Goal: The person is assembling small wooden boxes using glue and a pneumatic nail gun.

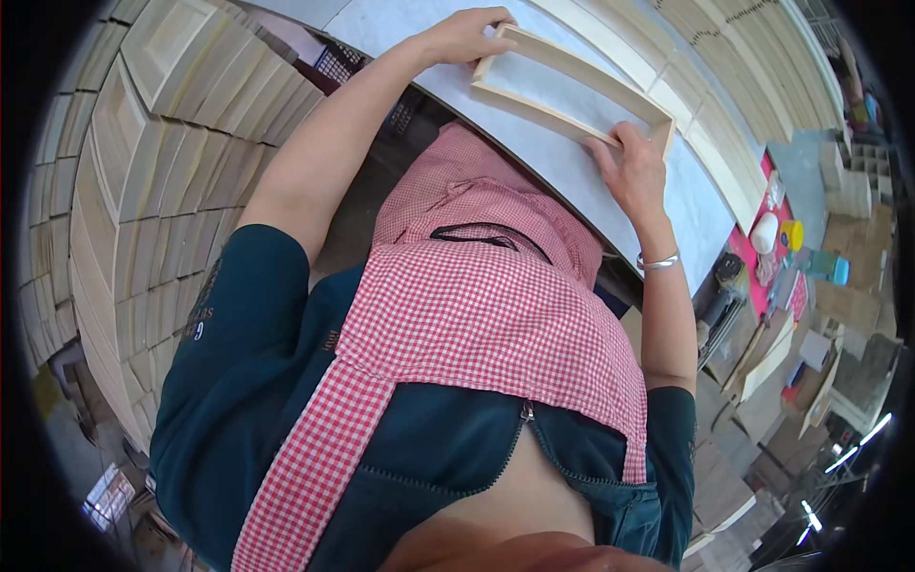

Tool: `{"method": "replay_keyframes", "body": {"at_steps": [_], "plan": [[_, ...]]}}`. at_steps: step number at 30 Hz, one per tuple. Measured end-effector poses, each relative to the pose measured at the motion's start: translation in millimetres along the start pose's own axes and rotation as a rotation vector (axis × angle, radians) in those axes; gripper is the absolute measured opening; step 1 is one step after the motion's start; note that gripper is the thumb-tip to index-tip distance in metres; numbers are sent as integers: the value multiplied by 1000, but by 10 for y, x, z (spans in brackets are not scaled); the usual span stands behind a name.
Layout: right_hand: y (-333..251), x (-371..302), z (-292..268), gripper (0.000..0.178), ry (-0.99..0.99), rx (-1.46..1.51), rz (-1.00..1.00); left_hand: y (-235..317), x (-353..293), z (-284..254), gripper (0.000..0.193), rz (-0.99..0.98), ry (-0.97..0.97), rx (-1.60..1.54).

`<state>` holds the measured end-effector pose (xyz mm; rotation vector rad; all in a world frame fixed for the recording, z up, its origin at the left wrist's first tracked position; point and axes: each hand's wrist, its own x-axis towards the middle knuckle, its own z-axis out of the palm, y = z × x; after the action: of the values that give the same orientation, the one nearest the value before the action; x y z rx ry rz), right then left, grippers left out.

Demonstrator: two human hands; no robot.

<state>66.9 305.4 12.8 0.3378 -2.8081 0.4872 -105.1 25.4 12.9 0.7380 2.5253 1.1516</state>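
Observation:
A long, narrow wooden frame (545, 115) of thin pale boards lies over the white tabletop (429, 71), its middle open to the surface below. At its left end my left hand (469, 36) is closed on the short side, thumb and fingers around the corner. My right hand (633, 170) grips the near long board close to the right end, thumb inside my view and fingers bent over the edge. A silver bangle (659, 261) circles my right wrist.
Pale wooden strips (701, 157) and stacked boards (753, 57) line the table's far side. Tall stacks of wooden trays (152, 191) rise at the left. At the right stand a yellow container (791, 234), a white bottle (764, 233) and a blue-green container (831, 268).

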Motion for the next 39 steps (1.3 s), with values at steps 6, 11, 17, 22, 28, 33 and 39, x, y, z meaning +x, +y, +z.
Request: {"method": "replay_keyframes", "body": {"at_steps": [6, 11, 17, 22, 28, 33, 39], "plan": [[-13, -5, 27, 26, 2, 4, 49, -54, -52, 9, 41, -11, -28, 26], [-10, 9, 45, 25, 8, -24, 57, -169, -124, 70, 58, 23, -25, -122], [-54, 20, -10, 25, -16, -43, 85, -274, -295, -57, 104, 15, -284, -253], [-26, 111, -45, 23, -65, -6, 89, -286, -279, -76, 106, 207, -179, -197], [-271, 1314, -74, 18, -148, 378, -29, -329, -350, -82, 102, 168, -222, -282], [-468, 2913, 911, 19, 55, 296, -383, -394, -301, 4, 109, 273, -58, -123], [-423, 4149, 1790, 27, 139, -2, -30, -466, -276, 0, 107, 213, -91, -93]]}}
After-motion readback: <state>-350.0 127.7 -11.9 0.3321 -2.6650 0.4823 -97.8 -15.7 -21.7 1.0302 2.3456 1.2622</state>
